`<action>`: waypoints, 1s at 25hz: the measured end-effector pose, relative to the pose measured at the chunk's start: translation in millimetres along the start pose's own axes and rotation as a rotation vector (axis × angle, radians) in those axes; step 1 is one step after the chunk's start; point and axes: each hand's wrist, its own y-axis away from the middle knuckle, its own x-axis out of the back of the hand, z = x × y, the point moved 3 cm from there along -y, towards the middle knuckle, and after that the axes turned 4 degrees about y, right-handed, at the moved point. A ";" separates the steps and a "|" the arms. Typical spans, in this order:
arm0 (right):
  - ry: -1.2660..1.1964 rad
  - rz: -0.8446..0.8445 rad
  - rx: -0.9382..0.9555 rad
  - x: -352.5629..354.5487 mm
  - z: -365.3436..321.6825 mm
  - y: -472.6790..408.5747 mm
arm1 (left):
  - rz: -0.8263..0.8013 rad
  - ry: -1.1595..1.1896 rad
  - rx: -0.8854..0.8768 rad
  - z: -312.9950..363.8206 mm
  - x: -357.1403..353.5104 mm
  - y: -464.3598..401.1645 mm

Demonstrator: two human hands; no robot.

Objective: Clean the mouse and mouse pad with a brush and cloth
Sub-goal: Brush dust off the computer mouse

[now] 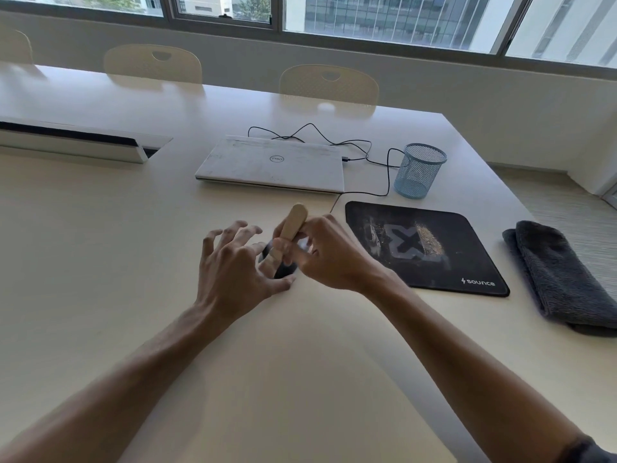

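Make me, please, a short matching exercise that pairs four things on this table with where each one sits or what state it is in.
Things:
1. brush
2. cloth
3. mouse pad
4. laptop

Descriptions:
A. closed, with a cable plugged in
B. folded at the table's right edge
C. held in the right hand
D. strewn with crumbs

Pairs: 1-C, 2-B, 3-D, 4-A

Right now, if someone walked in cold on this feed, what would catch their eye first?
Centre frame, the right hand grips a light wooden-handled brush over a small black mouse, with the left hand spread beside the mouse, thumb against it. To the right lies a black rectangular mouse pad strewn with crumbs, with a folded dark grey cloth at the table edge beyond.
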 end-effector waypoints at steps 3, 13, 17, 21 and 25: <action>0.020 -0.050 0.001 2.2 1.1 1.2 | -0.004 -0.003 0.006 0.7 -0.6 0.6; 0.079 0.120 -0.061 36.5 19.9 -1.7 | -0.015 -0.060 -0.011 2.6 -1.4 -0.8; -0.075 -0.020 -0.020 25.6 14.8 -1.0 | -0.018 -0.068 -0.007 2.5 -2.1 -1.0; 0.007 0.093 -0.111 33.6 49.7 -2.1 | -0.025 -0.056 0.001 2.0 -2.1 -0.4; -0.255 0.119 -0.146 32.8 56.9 -0.7 | -0.023 -0.045 0.012 2.6 -1.0 -0.8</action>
